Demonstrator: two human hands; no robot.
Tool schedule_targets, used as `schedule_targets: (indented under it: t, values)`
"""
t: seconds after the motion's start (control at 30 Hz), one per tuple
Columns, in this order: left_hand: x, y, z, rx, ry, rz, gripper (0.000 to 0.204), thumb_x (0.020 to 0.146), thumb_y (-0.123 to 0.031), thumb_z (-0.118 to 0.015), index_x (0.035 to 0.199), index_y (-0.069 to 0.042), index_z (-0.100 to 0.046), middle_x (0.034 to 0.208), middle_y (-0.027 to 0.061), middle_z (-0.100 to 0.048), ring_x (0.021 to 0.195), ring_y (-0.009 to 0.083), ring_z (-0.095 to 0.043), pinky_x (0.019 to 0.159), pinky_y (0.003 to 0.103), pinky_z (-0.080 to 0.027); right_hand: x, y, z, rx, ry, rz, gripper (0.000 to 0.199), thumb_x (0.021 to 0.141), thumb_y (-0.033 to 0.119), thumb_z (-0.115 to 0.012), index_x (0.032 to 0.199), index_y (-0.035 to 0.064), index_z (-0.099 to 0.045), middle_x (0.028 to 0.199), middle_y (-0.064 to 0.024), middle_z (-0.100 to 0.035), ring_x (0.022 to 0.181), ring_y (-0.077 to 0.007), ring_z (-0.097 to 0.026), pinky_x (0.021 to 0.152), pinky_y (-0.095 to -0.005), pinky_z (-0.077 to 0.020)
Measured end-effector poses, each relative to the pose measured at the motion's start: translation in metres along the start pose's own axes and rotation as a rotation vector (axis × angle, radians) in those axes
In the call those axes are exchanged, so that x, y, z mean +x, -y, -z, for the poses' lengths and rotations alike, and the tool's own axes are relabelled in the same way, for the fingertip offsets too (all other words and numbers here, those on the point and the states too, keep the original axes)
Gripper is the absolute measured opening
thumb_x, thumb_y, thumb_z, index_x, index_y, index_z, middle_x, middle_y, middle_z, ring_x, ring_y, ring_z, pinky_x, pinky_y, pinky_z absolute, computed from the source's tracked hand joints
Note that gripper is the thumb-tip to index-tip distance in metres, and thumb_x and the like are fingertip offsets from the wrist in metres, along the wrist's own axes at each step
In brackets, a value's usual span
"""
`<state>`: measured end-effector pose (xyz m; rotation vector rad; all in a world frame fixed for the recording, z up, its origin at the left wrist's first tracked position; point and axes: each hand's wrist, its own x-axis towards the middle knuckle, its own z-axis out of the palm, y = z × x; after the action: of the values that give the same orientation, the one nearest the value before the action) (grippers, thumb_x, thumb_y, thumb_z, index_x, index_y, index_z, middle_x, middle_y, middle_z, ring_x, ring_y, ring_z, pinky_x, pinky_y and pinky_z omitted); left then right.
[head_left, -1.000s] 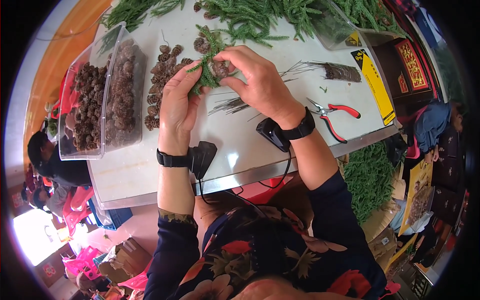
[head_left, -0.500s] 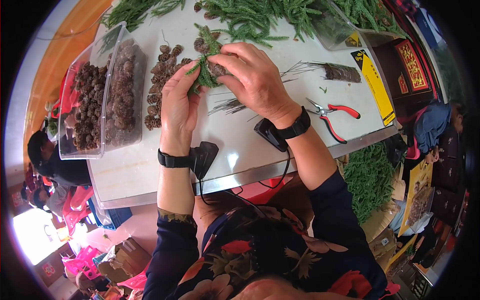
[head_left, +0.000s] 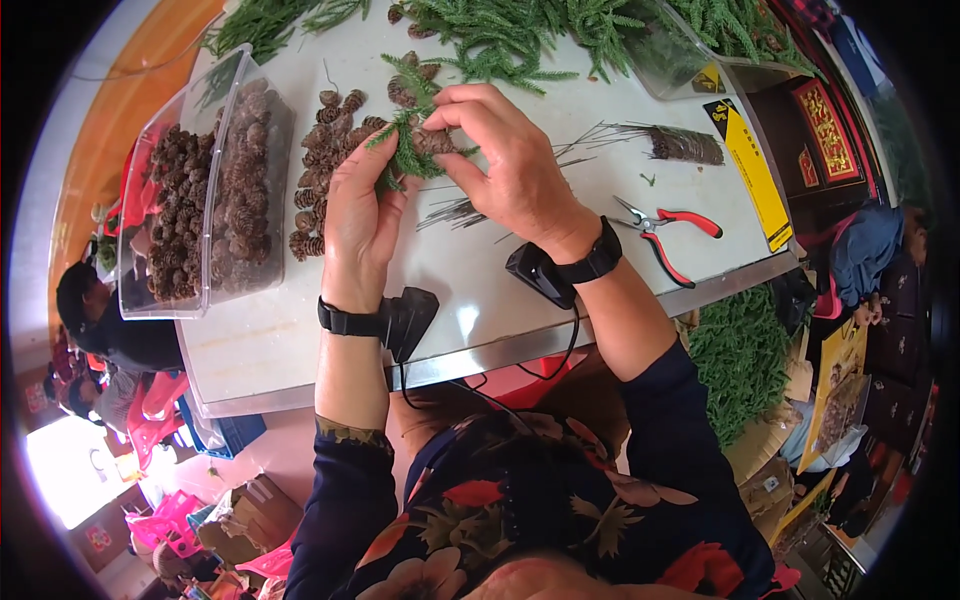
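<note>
1. Greenery sprig point(head_left: 406, 150) sits between both hands, raised over the far-left half of the white surface point(head_left: 262, 355); I see its long axis run roughly from the near edge toward the far edge, its tip leaning to the far-left corner, with short side needles fanning toward the left edge.
2. Left hand point(head_left: 352, 200): I have its thumb and fingers pinching the sprig's near part.
3. Right hand point(head_left: 515, 165): its bent index finger and thumb pinch a brown pine cone point(head_left: 434, 140) against the sprig's right side. I cannot tell which way the cone's tip points.
4. Beside the left hand, I see a cluster of loose cones point(head_left: 318, 160); beyond it, a clear box point(head_left: 209, 285) of more cones stands along the left edge.
5. Thin dark wires point(head_left: 458, 212) lie by the right hand, and a wire bundle point(head_left: 685, 146) rests toward the right edge, near a yellow-and-black card point(head_left: 752, 180).
6. Red-handled pliers point(head_left: 655, 225) lie toward the near-right corner, nose aimed far-left.
7. Along the far edge I have heaped green branches point(head_left: 490, 45).
</note>
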<state>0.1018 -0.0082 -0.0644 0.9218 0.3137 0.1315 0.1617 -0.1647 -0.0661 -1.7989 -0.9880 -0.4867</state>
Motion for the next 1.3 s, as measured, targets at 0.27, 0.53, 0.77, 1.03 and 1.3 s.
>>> schedule_targets:
  t: [0.27,0.53,0.77,1.03,1.3]
  values:
    - [-0.002,-0.001,-0.002,-0.015,0.034,-0.044,0.017,0.095,-0.014,-0.055,0.105,-0.002,-0.062,0.093,0.0024,-0.065,0.077,0.0074,-0.059,0.066,0.019,-0.046,-0.002,-0.002,-0.001,0.129,-0.001,-0.057,0.034,0.071,-0.005,-0.070,0.103,0.0004,-0.062,0.105,-0.0114,-0.061,0.083,-0.0214,-0.062,0.072,-0.0301,-0.0517]
    - [-0.008,0.003,-0.015,0.134,-0.060,-0.192,0.014,0.092,-0.016,-0.060,0.100,-0.004,-0.064,0.090,-0.0015,-0.064,0.079,0.0041,-0.056,0.072,0.019,-0.042,-0.004,0.001,-0.006,0.159,-0.032,-0.087,0.033,0.073,-0.004,-0.070,0.105,0.0005,-0.063,0.106,-0.0124,-0.061,0.077,-0.0178,-0.063,0.067,-0.0280,-0.0523]
    - [-0.011,-0.003,-0.020,0.240,-0.074,-0.311,0.012,0.091,-0.014,-0.062,0.096,-0.004,-0.064,0.086,-0.0023,-0.062,0.078,0.0038,-0.052,0.071,0.019,-0.040,0.001,0.006,-0.007,0.145,-0.075,-0.006,0.032,0.074,-0.003,-0.069,0.105,0.0011,-0.063,0.106,-0.0129,-0.061,0.077,-0.0181,-0.063,0.066,-0.0276,-0.0530]
    - [-0.014,0.012,-0.023,0.461,-0.136,-0.508,0.012,0.091,-0.013,-0.062,0.091,-0.001,-0.063,0.082,-0.0027,-0.059,0.076,0.0031,-0.049,0.068,0.018,-0.038,-0.008,0.007,-0.012,0.137,-0.057,-0.028,0.032,0.073,-0.005,-0.069,0.104,0.0011,-0.063,0.108,-0.0124,-0.059,0.075,-0.0178,-0.061,0.066,-0.0280,-0.0531]
    - [-0.016,0.014,-0.024,0.519,-0.191,-0.588,0.009,0.090,-0.009,-0.063,0.091,0.000,-0.065,0.085,-0.0023,-0.061,0.078,0.0034,-0.051,0.071,0.018,-0.040,-0.007,0.013,-0.013,0.212,-0.056,-0.066,0.031,0.072,-0.006,-0.067,0.101,0.0008,-0.062,0.109,-0.0126,-0.058,0.072,-0.0165,-0.060,0.065,-0.0276,-0.0523]
